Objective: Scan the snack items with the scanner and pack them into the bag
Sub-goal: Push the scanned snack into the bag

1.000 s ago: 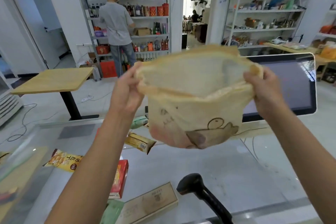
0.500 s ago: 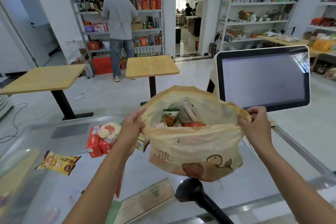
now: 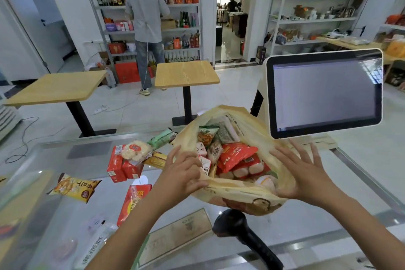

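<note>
The bag [image 3: 241, 193] sits mid-counter [image 3: 295, 226], mouth wide and packed with snacks. The left hand [image 3: 184, 173] curls round its near-left rim. The right hand [image 3: 306, 173] lies against its right side, fingers spread straight. One black scanner [image 3: 236, 223] stands just before it, by the near edge, and one screen [image 3: 324, 92] rises at the far right. Left of the bag lie two red boxes [image 3: 120, 166] under a cracker pack [image 3: 135, 150], a green pack [image 3: 162, 138], a yellow pack [image 3: 74, 187] and a red pack [image 3: 131, 201].

Left hand [image 3: 183, 174] and right hand [image 3: 306, 176]: both bare, with slender fingers. Left forearm [image 3: 135, 221] and right forearm [image 3: 359, 223]: bare along their whole visible length, from the wrist to the lower frame edge.
</note>
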Demonstrator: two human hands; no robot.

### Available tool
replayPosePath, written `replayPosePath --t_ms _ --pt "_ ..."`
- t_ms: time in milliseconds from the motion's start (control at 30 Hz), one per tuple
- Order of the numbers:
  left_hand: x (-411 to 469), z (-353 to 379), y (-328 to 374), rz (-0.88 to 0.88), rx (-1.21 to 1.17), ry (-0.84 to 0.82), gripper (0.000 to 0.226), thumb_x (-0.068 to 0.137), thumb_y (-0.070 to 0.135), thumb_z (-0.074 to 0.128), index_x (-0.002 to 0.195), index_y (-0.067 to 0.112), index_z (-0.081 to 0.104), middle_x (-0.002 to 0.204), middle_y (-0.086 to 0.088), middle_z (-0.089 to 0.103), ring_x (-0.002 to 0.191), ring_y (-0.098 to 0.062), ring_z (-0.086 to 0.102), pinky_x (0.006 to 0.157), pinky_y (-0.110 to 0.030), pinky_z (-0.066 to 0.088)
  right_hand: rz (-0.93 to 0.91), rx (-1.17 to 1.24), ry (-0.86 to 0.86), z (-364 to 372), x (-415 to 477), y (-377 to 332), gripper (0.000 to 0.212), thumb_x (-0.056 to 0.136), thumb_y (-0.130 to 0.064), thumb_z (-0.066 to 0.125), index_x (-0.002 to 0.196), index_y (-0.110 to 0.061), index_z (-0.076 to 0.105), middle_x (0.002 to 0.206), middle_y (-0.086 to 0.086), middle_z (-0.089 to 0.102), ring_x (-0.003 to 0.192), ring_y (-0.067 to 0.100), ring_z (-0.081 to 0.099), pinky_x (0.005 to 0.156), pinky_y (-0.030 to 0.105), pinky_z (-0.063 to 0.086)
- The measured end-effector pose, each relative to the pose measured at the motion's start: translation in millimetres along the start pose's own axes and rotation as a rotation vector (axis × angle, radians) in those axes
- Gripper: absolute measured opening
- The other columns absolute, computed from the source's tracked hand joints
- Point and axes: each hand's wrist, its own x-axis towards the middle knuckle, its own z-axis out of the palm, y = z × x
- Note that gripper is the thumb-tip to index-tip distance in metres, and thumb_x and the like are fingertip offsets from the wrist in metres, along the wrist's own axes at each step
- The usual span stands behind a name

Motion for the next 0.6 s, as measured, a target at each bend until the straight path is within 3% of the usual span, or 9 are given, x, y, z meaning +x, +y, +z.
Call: replayPosePath --t_ms 100,133,200,267,333,400,467,533,600 --pt "-8 11 3 -0.083 -0.094 0.005 0.056 0.091 0.057 0.039 0.058 0.024 0.069 0.109 0.006 0.065 0.113 -0.013 0.043 0.109 -0.041 0.018 0.137 0.106 -0.310 2 -4 4 0.146 0.025 -0.104 0.011 0.151 -0.033 -0.006 0.160 -0.011 -0.007 0.145 0.019 -0.020 0.110 0.047 -0.024" --pt "-11 14 5 -0.131 -0.127 -0.001 0.058 0.091 0.058 0.038 0.058 0.023 0.070 0.116 0.003 0.062 0.116 -0.017 0.040 0.105 -0.045 0.024 0.172 0.144 -0.393 3 -4 3 0.146 0.026 -0.104 0.015 0.150 -0.032 -0.013 0.159 -0.011 -0.016 0.145 0.019 -0.024 0.111 0.049 -0.022" --pt "-17 18 10 -0.261 -0.205 -0.034 0.045 0.084 0.059 0.048 0.063 0.025 0.068 0.135 0.001 0.050 0.127 -0.023 0.029 0.104 -0.051 0.029 0.201 0.211 -0.446 7 -5 -1 0.137 0.046 -0.095 0.047 0.148 -0.032 -0.018 0.158 -0.011 -0.023 0.145 0.019 -0.024 0.113 0.051 -0.018" --pt "-23 26 10 -0.364 -0.202 -0.071 0.032 0.073 0.059 0.061 0.085 0.029 0.061 0.152 -0.002 0.024 0.139 -0.027 0.011 0.110 -0.049 0.016 0.203 0.243 -0.423 14 -8 -4 0.130 0.059 -0.078 0.064 0.147 -0.035 -0.021 0.157 -0.012 -0.025 0.145 0.019 -0.024 0.113 0.052 -0.016" --pt "-27 34 10 -0.469 -0.221 -0.143 0.065 0.064 0.058 0.074 0.118 0.036 0.045 0.157 -0.002 -0.009 0.144 -0.025 -0.010 0.114 -0.045 0.004 0.199 0.256 -0.397 23 -8 -6 0.131 0.058 -0.075 0.068 0.147 -0.036 -0.021 0.156 -0.013 -0.025 0.145 0.020 -0.023 0.113 0.054 -0.015" --pt "-24 40 14 -0.591 -0.408 -0.168 0.090 0.061 0.047 0.083 0.133 0.034 0.030 0.155 0.004 -0.021 0.145 -0.020 -0.006 0.113 -0.037 0.014 0.211 0.277 -0.374 32 -5 -6 0.132 0.058 -0.073 0.070 0.147 -0.036 -0.019 0.157 -0.012 -0.023 0.146 0.020 -0.020 0.114 0.056 -0.012" --pt "-18 46 20 -0.648 -0.671 -0.172 0.095 0.063 0.034 0.086 0.131 0.041 0.020 0.152 0.009 -0.001 0.141 -0.018 0.015 0.104 -0.026 0.028 0.226 0.280 -0.339 39 1 -5 0.130 0.060 -0.071 0.071 0.149 -0.034 -0.017 0.158 -0.011 -0.020 0.147 0.020 -0.017 0.115 0.058 -0.008" --pt "-11 52 24 -0.651 -0.790 -0.170 0.097 0.063 0.039 0.083 0.125 0.053 0.009 0.140 0.014 0.019 0.132 -0.016 0.033 0.097 -0.025 0.037 0.251 0.295 -0.299 45 6 -5 0.128 0.061 -0.069 0.071 0.150 -0.033 -0.013 0.160 -0.010 -0.015 0.148 0.019 -0.014 0.116 0.058 -0.005" --pt "-5 58 23 -0.662 -0.796 -0.182 0.098 0.062 0.050 0.079 0.128 0.053 0.006 0.138 0.012 0.025 0.127 -0.012 0.039 0.096 -0.028 0.042 0.292 0.317 -0.246 51 10 -6 0.125 0.063 -0.066 0.073 0.151 -0.031 -0.008 0.161 -0.008 -0.009 0.148 0.017 -0.008 0.116 0.056 -0.004"
